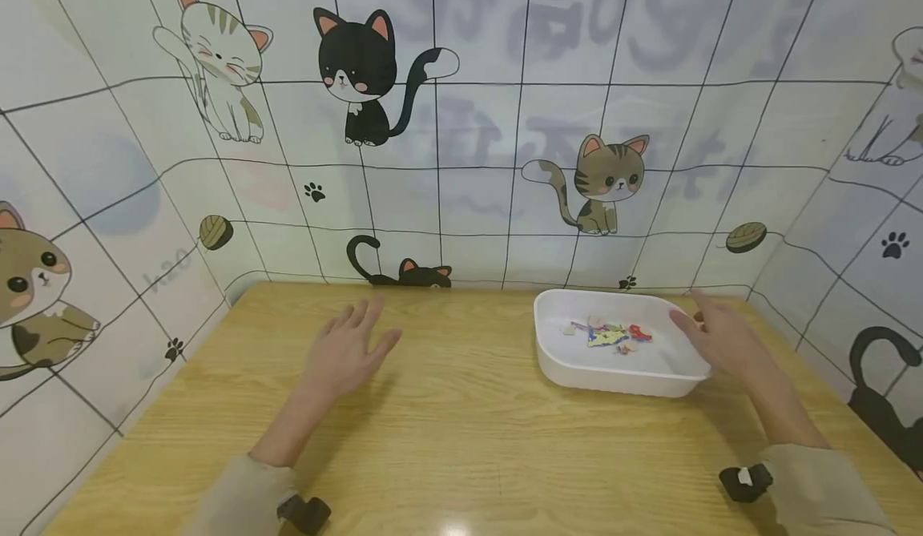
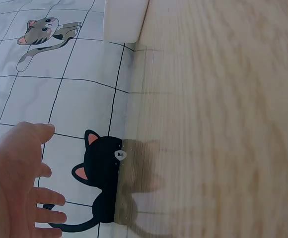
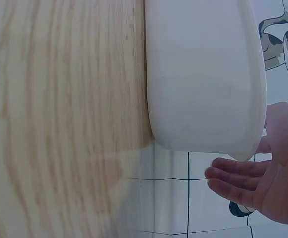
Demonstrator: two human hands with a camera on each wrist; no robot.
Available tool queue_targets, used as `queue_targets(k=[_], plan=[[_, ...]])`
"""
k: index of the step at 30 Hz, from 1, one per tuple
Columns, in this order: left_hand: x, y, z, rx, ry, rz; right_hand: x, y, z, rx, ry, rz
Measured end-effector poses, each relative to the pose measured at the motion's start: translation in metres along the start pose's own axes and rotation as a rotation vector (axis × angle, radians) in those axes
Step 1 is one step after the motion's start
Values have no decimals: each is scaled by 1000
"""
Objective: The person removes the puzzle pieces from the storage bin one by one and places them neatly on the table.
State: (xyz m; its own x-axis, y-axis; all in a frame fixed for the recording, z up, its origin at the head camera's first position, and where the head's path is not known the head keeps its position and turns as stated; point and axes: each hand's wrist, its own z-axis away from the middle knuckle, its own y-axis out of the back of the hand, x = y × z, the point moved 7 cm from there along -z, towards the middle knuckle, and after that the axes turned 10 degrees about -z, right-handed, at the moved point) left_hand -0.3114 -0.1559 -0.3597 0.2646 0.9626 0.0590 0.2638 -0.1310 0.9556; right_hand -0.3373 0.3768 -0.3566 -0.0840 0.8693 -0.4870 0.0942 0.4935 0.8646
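My right hand (image 1: 724,340) is at the right end of a white plastic tub (image 1: 613,379), pinching its rim with the thumb on the inner side and the other fingers outside. In the right wrist view the tub (image 3: 203,74) hides the thumb, and several fingers (image 3: 233,181) extend past its corner. Small colourful cut-out pieces (image 1: 609,336) lie in the tub; their exact kind is too small to tell. My left hand (image 1: 346,352) is over the left part of the table, fingers spread and holding nothing. The left wrist view shows the same hand (image 2: 15,183) with nothing in it.
The wooden table (image 1: 447,424) has a wood-grain top. A white sheet (image 1: 476,127) with grid lines and cartoon cats stands behind it and along both sides. The tub sits near the table's back right corner, close to the sheet.
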Motion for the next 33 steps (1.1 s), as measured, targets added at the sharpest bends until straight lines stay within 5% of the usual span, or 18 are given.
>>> queue_targets(k=[9, 24, 33], plan=[[14, -4, -4, -1, 5, 87, 9, 1, 3, -67, -39, -45], [45, -14, -9, -2, -30, 263, 5, -1, 5, -48, 64, -23], [71, -9, -14, 51, -88, 364, -14, -7, 6, -26, 136, -54]])
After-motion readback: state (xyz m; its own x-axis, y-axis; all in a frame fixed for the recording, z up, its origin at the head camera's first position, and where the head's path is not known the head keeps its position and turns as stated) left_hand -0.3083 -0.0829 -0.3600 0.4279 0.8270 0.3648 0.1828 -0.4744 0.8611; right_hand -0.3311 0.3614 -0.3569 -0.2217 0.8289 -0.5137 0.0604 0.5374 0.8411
